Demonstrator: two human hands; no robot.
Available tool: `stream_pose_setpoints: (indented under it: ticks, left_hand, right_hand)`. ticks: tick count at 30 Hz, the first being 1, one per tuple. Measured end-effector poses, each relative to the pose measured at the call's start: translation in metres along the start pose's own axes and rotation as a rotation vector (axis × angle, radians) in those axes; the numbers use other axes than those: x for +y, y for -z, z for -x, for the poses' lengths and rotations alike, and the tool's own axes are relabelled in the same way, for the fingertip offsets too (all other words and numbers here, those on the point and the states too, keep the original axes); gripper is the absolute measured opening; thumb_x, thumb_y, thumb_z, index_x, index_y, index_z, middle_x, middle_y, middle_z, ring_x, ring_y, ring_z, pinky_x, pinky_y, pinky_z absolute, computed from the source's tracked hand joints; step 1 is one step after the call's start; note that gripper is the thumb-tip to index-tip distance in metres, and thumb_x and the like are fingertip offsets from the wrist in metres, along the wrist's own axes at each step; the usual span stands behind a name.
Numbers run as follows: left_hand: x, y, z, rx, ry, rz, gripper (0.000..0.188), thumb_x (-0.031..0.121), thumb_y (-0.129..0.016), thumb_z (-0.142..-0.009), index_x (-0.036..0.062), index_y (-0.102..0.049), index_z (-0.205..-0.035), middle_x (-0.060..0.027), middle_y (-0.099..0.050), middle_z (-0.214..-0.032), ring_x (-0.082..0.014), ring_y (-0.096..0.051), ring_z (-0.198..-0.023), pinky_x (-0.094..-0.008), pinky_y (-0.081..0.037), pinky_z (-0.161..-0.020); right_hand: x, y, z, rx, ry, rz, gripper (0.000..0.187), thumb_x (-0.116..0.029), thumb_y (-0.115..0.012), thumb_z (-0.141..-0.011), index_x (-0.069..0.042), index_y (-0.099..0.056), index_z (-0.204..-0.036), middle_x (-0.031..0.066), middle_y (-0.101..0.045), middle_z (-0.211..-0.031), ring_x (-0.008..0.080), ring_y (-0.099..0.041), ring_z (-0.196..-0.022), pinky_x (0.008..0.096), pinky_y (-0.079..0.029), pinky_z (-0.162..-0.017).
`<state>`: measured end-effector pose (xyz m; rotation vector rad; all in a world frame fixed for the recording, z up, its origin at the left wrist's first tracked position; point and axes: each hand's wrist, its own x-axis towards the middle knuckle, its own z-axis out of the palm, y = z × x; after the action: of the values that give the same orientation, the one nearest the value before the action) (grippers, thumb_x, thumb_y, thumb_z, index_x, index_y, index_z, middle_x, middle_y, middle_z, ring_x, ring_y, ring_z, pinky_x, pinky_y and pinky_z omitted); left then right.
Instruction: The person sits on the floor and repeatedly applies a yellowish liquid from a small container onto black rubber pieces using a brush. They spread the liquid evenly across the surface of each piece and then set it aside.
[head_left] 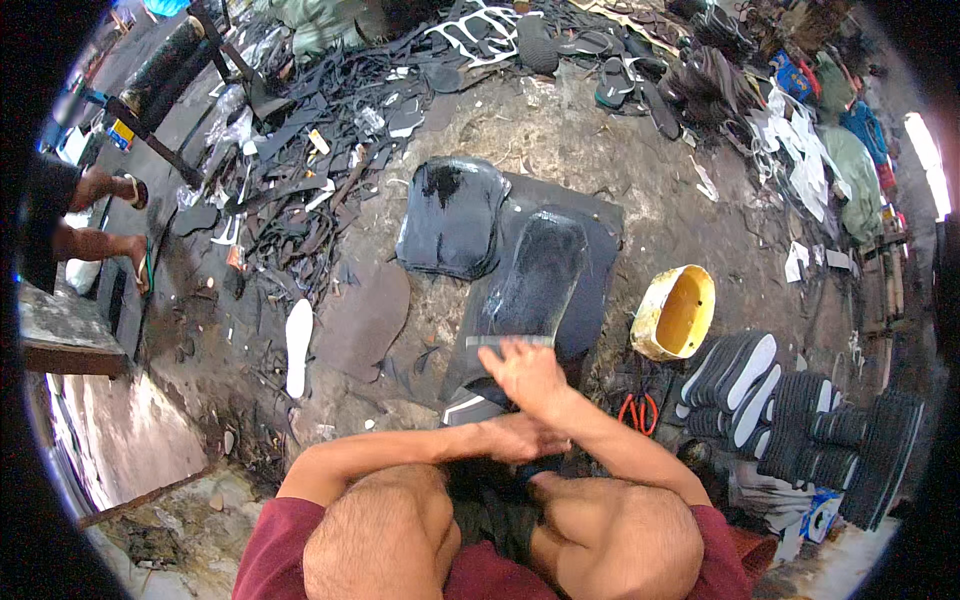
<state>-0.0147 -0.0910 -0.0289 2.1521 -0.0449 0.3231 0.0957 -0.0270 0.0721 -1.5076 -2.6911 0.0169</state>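
My right hand [527, 375] presses with its fingers on a flat, straight-edged grey strip [512, 341], like a spreader. The strip lies across the near part of a dark sole-shaped sheet [545, 265] with a wet-looking, streaked surface. That sheet rests on larger dark sheets [595, 290]. Close to my knees, my left hand [518, 438] is under my right forearm. Its fingers are blurred and partly hidden, so what they hold does not show. A dark piece with pale stripes [470, 408] is just beyond the left wrist.
A stack of shiny black sheets [452, 220] lies beyond. Right are a yellow tub [690, 312], red-handled scissors or pliers [638, 413] and stacked soles [735, 370]. Left are a white sole [299, 348] and a brown sheet [365, 320]. Black scraps [300, 160] lie far left; another person's legs [105, 240] stand there.
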Motion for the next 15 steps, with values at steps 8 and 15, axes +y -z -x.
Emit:
stream_pose_setpoints:
  ticks: [8, 15]
  left_hand:
    - [0.015, 0.092, -0.040, 0.136, 0.270, -0.523, 0.057, 0.012, -0.062, -0.083, 0.0011, -0.057, -0.138, -0.0188, -0.055, -0.150, -0.0249, -0.072, -0.094, -0.0366, -0.063, -0.070]
    - [-0.014, 0.089, -0.049, 0.155, 0.481, -0.630, 0.052, 0.009, -0.062, -0.083, 0.0058, -0.060, -0.135, -0.0110, -0.056, -0.151, -0.0237, -0.074, -0.078, -0.0396, -0.061, -0.062]
  right_hand:
    - [0.144, 0.066, -0.015, 0.340, -0.281, -0.478, 0.049, 0.002, -0.064, -0.073, -0.020, -0.075, -0.116, 0.0050, -0.073, -0.126, 0.0270, -0.069, -0.118, 0.0427, -0.057, -0.100]
    - [0.248, 0.053, -0.089, -0.237, -0.486, -0.315, 0.050, 0.000, -0.065, -0.067, -0.028, -0.081, -0.105, -0.0026, -0.077, -0.114, 0.0264, -0.068, -0.117, 0.0396, -0.049, -0.107]
